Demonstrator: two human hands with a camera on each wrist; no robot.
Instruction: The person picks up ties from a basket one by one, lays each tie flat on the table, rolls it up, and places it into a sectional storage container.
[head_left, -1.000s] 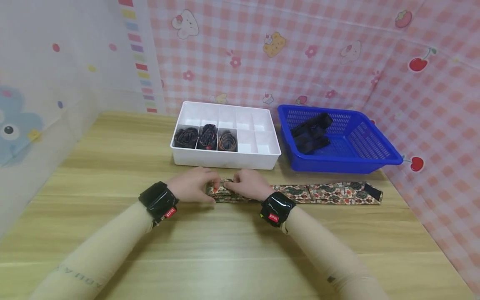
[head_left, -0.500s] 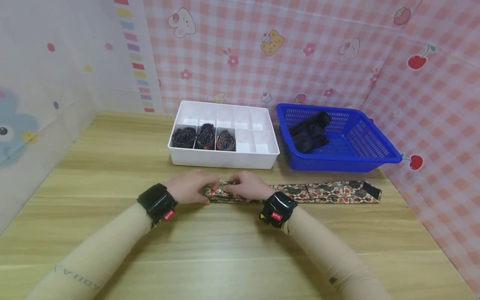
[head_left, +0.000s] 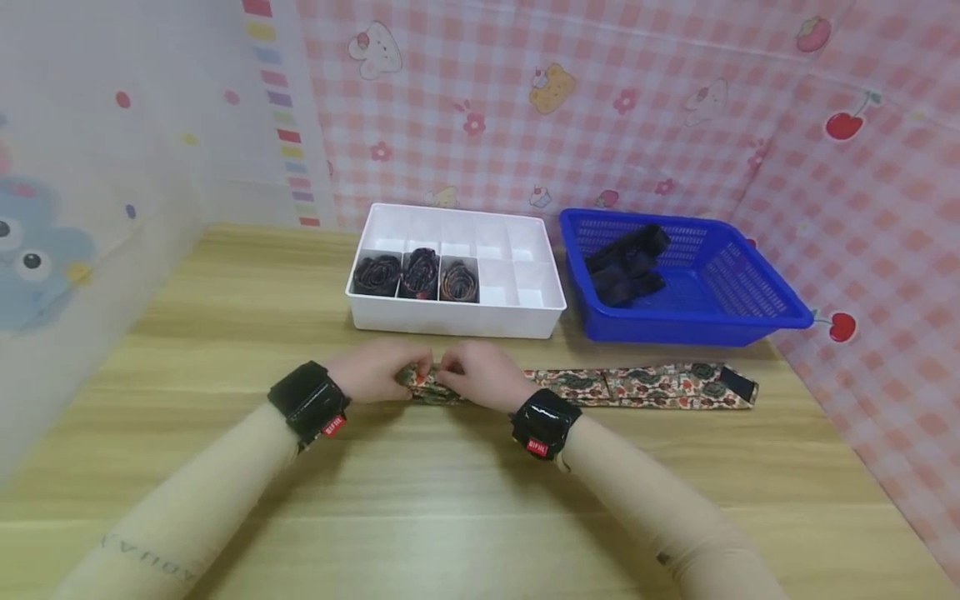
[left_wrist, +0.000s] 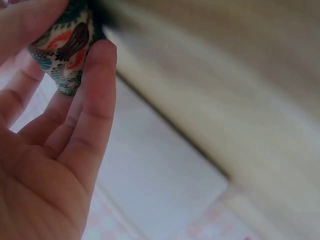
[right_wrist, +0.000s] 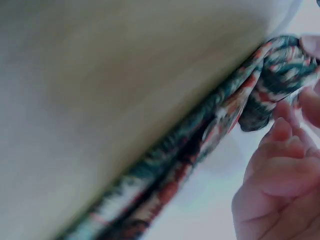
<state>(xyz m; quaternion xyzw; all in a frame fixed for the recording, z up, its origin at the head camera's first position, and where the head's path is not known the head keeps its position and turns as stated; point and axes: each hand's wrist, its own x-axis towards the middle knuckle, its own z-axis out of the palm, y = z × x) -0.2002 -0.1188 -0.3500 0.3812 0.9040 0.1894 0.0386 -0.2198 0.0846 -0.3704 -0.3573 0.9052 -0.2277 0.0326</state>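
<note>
A long patterned tie lies flat along the wooden table, running right from my hands. Its left end is rolled up between both hands. My left hand pinches the rolled end with curled fingers. My right hand grips the same roll from the right side, fingertips meeting the left hand's. The tie's dark-tipped far end rests near the table's right edge.
A white divided organiser box stands behind the hands, with three rolled dark ties in its front-left cells. A blue plastic basket at the right holds a dark bundle. Pink checked walls close in the back and right.
Both hands have drawn closer together on the tie's left end, and the roll has grown. The tie's free end has slid slightly left.
</note>
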